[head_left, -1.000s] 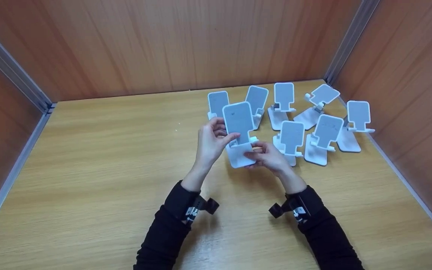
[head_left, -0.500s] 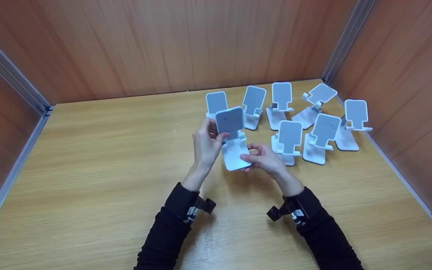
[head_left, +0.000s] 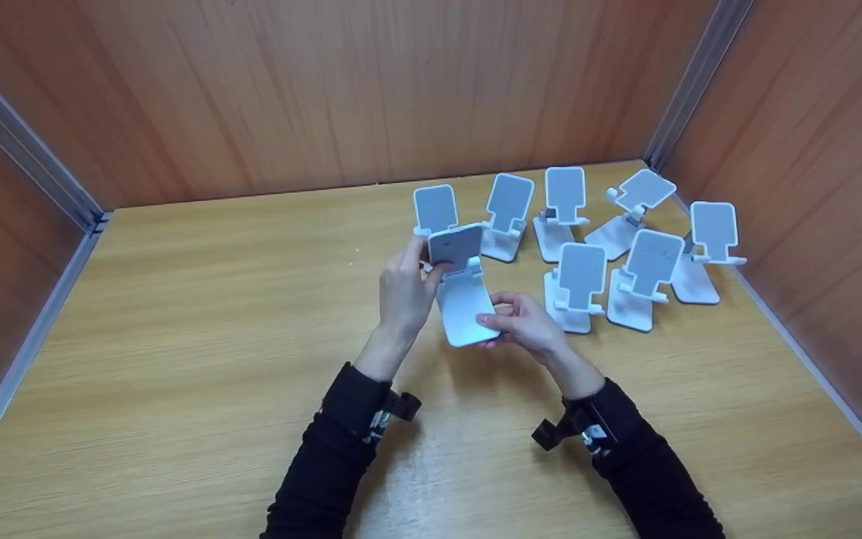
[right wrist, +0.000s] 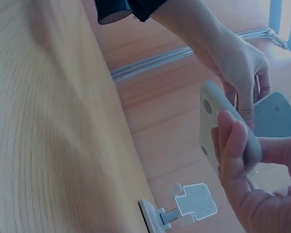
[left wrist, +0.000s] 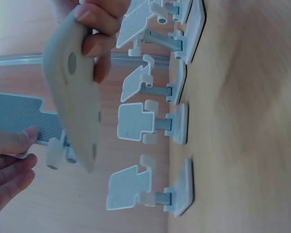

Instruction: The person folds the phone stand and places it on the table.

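A white phone stand [head_left: 466, 303] with a grey pad is held above the table between both hands. My left hand [head_left: 406, 288] pinches its upper plate [head_left: 456, 244], thumb in front and fingers behind. My right hand [head_left: 527, 326] grips the base's lower right corner, thumb on top and fingers beneath. In the left wrist view the base [left wrist: 72, 87] shows its underside with round feet, and the padded plate [left wrist: 19, 114] sits under the left thumb. The right wrist view shows the right fingers curled round the base [right wrist: 228, 126].
Several similar phone stands [head_left: 581, 277] stand upright on the wooden table [head_left: 214, 337], grouped at the back right. One stand [head_left: 435, 208] is just behind the held one. Wood panels [head_left: 371, 90] with metal edging enclose the back and sides.
The held stand's upper plate has tilted back, so its pad looks shorter and more of the base shows. The left hand has moved slightly left and down with it; the right keeps its grip.
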Available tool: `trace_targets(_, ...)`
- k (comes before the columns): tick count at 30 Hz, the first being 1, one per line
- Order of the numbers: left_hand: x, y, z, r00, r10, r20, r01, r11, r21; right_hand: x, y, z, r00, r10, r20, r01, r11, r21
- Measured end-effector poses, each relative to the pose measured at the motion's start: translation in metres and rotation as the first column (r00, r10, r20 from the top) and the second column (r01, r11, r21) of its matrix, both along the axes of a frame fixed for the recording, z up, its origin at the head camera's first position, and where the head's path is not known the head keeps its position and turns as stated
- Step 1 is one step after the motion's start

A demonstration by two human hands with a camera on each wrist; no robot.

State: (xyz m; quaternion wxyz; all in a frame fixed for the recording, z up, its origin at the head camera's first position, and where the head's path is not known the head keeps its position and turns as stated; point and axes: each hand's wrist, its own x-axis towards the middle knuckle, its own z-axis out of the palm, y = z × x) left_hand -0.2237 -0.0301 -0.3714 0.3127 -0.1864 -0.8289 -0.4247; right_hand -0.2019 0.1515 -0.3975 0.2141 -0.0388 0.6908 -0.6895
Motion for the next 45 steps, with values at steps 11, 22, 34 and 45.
trace_targets(11, 0.005, 0.001, 0.017, 0.993, -0.035, -0.111, 0.029, 0.998, -0.061, -0.002, -0.004, -0.005, 0.994, -0.106, 0.000, 0.106, 0.993, -0.055)
trace_targets(22, 0.007, 0.011, 0.001, 0.931, -0.031, -0.364, -0.003, 0.995, -0.095, -0.009, -0.001, -0.006, 0.983, -0.177, 0.042, 0.178, 0.984, -0.024)
trace_targets(34, 0.020, 0.026, -0.027, 0.814, -0.110, -0.570, 0.012, 0.985, -0.173, -0.007, 0.005, 0.000, 0.968, -0.217, 0.128, 0.243, 0.940, -0.239)
trace_targets(45, 0.024, 0.020, -0.031, 0.787, -0.114, -0.607, 0.032, 0.989, -0.143, -0.004, 0.015, 0.007, 0.999, 0.027, 0.033, -0.018, 0.965, -0.260)
